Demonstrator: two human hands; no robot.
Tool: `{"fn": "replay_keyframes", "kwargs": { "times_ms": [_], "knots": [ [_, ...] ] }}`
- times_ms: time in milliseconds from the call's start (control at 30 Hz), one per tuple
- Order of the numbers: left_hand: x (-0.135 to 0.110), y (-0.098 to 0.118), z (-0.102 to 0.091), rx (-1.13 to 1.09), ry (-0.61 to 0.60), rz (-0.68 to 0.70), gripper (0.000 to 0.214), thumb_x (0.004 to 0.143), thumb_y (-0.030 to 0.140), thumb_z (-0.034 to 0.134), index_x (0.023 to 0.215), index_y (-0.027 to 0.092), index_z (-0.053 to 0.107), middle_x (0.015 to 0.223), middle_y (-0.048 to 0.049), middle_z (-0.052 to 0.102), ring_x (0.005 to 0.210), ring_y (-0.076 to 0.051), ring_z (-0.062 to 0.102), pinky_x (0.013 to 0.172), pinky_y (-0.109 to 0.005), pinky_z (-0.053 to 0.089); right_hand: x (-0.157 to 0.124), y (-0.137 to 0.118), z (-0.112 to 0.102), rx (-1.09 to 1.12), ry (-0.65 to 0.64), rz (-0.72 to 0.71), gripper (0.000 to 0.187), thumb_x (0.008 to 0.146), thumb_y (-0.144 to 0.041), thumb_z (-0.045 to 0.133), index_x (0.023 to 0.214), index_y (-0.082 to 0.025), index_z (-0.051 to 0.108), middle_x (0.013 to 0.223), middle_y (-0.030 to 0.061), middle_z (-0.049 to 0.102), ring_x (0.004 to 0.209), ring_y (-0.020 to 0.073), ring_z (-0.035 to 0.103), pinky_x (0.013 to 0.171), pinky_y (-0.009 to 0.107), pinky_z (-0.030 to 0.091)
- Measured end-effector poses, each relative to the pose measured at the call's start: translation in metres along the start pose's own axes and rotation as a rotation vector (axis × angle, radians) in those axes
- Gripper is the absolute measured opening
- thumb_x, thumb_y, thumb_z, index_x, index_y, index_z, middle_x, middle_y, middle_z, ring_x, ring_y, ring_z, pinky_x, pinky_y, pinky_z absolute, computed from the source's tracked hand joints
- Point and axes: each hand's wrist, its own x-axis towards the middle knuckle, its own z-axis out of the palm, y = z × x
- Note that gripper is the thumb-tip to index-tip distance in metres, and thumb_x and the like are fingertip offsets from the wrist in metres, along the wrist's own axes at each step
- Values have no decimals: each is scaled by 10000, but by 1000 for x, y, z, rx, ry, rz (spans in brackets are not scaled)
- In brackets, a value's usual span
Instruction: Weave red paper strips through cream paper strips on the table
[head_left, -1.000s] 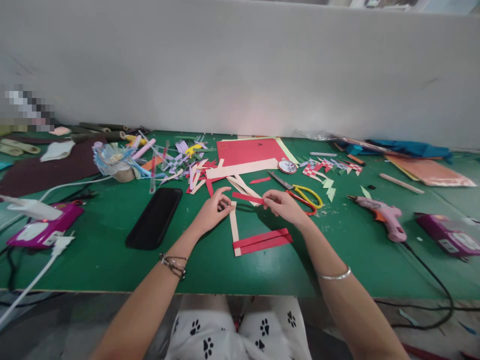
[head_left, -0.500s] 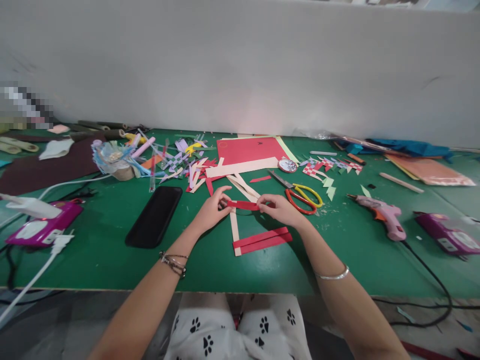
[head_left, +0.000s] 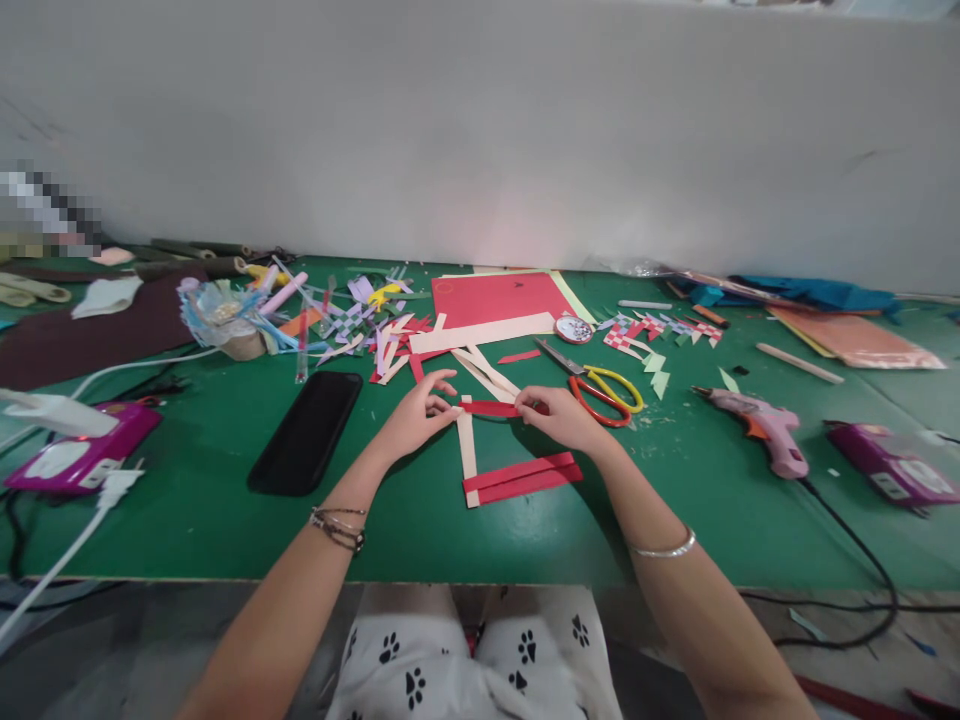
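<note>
My right hand [head_left: 556,415] pinches the right end of a red paper strip [head_left: 487,408], which runs sideways and bows slightly. Its left end lies over the top of an upright cream paper strip [head_left: 467,450]. At that crossing, my left hand [head_left: 424,412] has thumb and finger closed on the edge of the cream strip, the index finger raised above. Lower down, a pair of red strips [head_left: 529,480] crosses the bottom of the same cream strip and stretches right. Behind my hands lie loose cream strips [head_left: 484,368] and a short red piece [head_left: 519,356].
Scissors [head_left: 600,390] lie beyond my right hand, a pink glue gun [head_left: 765,425] farther right. A black phone [head_left: 306,432] is left of my left hand. Red paper sheets [head_left: 495,300] and a heap of paper scraps [head_left: 367,315] are at the back. Purple power strips [head_left: 90,455] flank the table.
My left hand has slid slightly left, off the red strip's left end and onto the cream strip's edge. My right hand keeps its pinch on the red strip.
</note>
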Motion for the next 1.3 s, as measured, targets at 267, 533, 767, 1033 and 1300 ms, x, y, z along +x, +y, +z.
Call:
{"fn": "replay_keyframes", "kwargs": {
  "times_ms": [267, 533, 767, 1033, 1300],
  "knots": [
    [0, 6, -1, -149, 16, -117, 344, 648, 236, 554, 975, 168, 470, 865, 9, 487, 664, -73, 549, 724, -273, 451, 0, -6, 0, 50, -66, -19, 87, 692, -173, 428, 656, -165, 507, 627, -4, 548, 589, 110, 500, 612, 236, 390],
    [0, 8, 1, -216, 61, -159, 263, 649, 221, 546, 902, 160, 506, 760, 35, 479, 659, -69, 528, 709, -261, 464, -2, -7, -1, 164, -154, 13, 80, 660, -163, 416, 628, -167, 490, 586, -22, 518, 545, 95, 496, 585, 221, 392],
    [0, 9, 2, -147, 89, -118, 254, 749, 296, 438, 958, 156, 473, 820, -21, 532, 763, -126, 566, 706, -285, 468, -2, -8, -1, 97, -198, 16, 79, 656, -153, 423, 637, -169, 498, 554, -28, 526, 536, 94, 500, 595, 223, 388],
    [-2, 5, 4, 442, -1, 214, 296, 796, 288, 415, 1078, 211, 461, 1038, -55, 512, 932, -167, 508, 835, -316, 391, -2, -8, 2, 62, -198, -3, 95, 691, -171, 449, 698, -165, 543, 526, -33, 532, 507, 90, 493, 591, 220, 379],
    [12, 1, 8, 590, -25, 223, 174, 776, 260, 429, 834, 173, 568, 853, -48, 516, 842, -193, 497, 760, -321, 407, -1, -10, 4, 10, -178, -18, 166, 708, -156, 464, 808, -178, 594, 498, -45, 531, 495, 88, 476, 583, 209, 366]
  ]
}}
